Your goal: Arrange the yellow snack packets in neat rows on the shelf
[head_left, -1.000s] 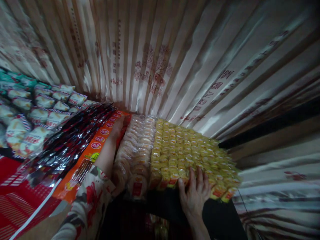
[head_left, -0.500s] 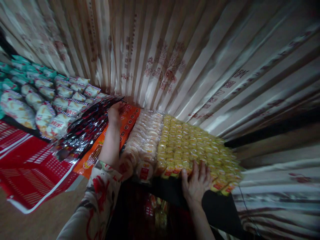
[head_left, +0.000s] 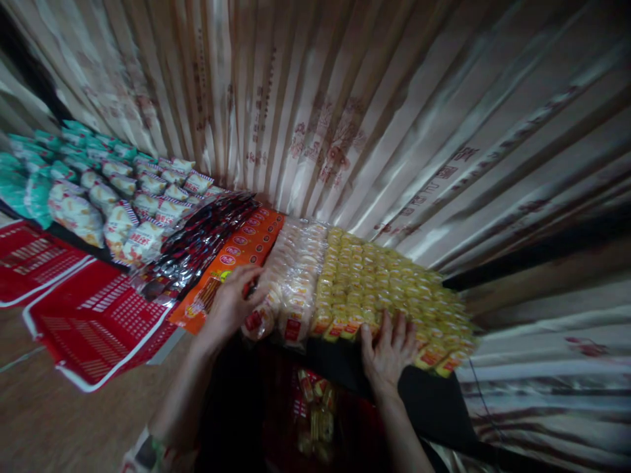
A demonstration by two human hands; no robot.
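My left hand [head_left: 231, 303] is at the front left edge of the clear packs of pale round snacks [head_left: 297, 282]. Its fingers are curled against the foremost pack, which has a red label; the fingertips are partly hidden. Fingers spread, my right hand [head_left: 389, 355] lies against the front of the yellow-wrapped snack packs [head_left: 379, 276], gripping nothing. Left of the pale packs lie a flat orange package [head_left: 251, 238] with round prints and a stack of shiny dark packets [head_left: 207, 230].
White-and-green snack bags [head_left: 111, 177] fill the shelf's left end. Red baskets [head_left: 98, 322] with white handles stand below on the left. Yellow and red packets [head_left: 318, 407] lie lower down, under the black shelf edge [head_left: 340, 361]. A pleated printed curtain [head_left: 315, 118] hangs behind.
My left hand has come forward from the back of the orange package to the front of the pale snack packs. My right hand stays on the yellow packs. The view has shifted slightly left.
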